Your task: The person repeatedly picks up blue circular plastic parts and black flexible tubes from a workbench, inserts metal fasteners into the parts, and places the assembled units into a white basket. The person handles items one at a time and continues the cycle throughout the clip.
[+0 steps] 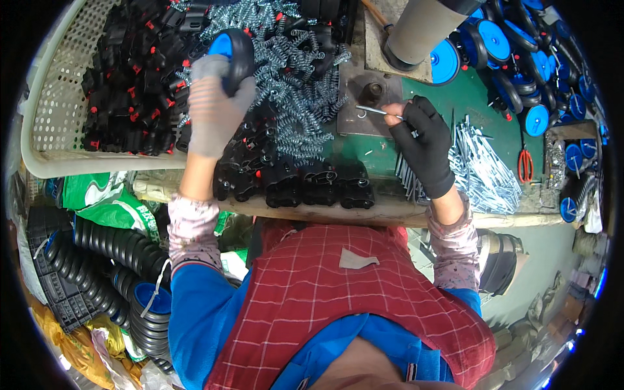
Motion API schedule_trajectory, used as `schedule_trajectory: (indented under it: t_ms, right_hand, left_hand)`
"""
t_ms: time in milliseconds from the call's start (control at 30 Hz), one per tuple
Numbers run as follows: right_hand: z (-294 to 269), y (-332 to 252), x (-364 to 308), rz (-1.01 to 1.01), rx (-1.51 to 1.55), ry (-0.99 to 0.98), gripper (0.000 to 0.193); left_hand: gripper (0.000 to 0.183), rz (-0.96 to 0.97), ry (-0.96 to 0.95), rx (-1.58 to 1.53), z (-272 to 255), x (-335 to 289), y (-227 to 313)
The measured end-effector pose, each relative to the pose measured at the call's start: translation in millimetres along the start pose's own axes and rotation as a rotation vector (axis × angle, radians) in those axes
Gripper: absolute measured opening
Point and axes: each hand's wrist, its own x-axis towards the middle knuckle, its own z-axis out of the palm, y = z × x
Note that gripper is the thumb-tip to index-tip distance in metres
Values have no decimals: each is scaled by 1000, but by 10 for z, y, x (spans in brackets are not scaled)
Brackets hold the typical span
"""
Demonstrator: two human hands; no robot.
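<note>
My left hand (216, 110), in a pale glove, is closed on a black-tyred wheel (242, 62) with a blue hub, above a heap of coil springs (302, 107). In a black fingerless glove, my right hand (426, 143) pinches a thin metal pin (370, 110) that points left. Below the pin's tip lies a steel plate (351, 120) with a short round metal socket (372, 92) on it. Many loose pins (484, 169) are piled beside my right wrist. Black plastic housings (318, 182) line the bench's near edge.
A perforated pale basket (39, 130) at left holds black parts with red tabs (123, 78). A thick grey column (426, 29) rises behind the plate. Blue-hubbed wheels (494, 40) crowd the far right, near red-handled scissors (525, 164). Stacked wheels (153, 325) stand at lower left.
</note>
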Motion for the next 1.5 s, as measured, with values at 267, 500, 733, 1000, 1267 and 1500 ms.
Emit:
schedule_trajectory:
  t_ms: [267, 500, 733, 1000, 1267, 1500]
  right_hand:
    - [156, -524, 358, -208, -154, -37, 17]
    - [86, -552, 340, -613, -268, -148, 40]
    - [-134, -739, 240, -556, -118, -374, 78]
    - [-236, -64, -539, -13, 103, -53, 63]
    - [-85, 496, -783, 645, 791, 526, 55]
    - [236, 337, -543, 536, 1213, 611, 63]
  left_hand:
    - [70, -880, -146, -1807, -188, -276, 679]
    - [64, -1015, -176, -1801, -171, -286, 1057]
    - [48, -1184, -103, -2215, -180, -456, 1349]
    - [37, -353, -283, -482, -499, -537, 590]
    - [43, -426, -442, 439, -300, -777, -244]
    - [26, -419, -407, -257, 47, -314, 1320]
